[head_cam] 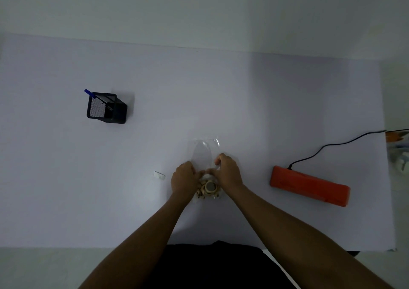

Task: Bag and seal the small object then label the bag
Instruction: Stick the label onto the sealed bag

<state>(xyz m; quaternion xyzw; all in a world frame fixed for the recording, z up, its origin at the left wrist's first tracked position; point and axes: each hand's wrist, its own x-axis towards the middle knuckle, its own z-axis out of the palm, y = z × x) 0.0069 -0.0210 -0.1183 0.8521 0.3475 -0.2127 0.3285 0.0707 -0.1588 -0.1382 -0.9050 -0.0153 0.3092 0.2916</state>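
A clear plastic bag [203,150] lies flat on the white table, stretching away from me. My left hand [184,180] and my right hand [228,171] both pinch its near part, fingers closed on the plastic. Between and just below the hands sits a small round beige object [210,187] with a grey centre; it looks to be inside the near end of the bag, though the plastic there is hard to see. A small white label [159,175] lies on the table left of my left hand.
A black mesh pen holder [106,109] with a blue pen [89,93] stands at the far left. An orange sealer bar [309,185] with a black cable [332,145] lies at the right. The table's near edge [88,247] runs below my forearms.
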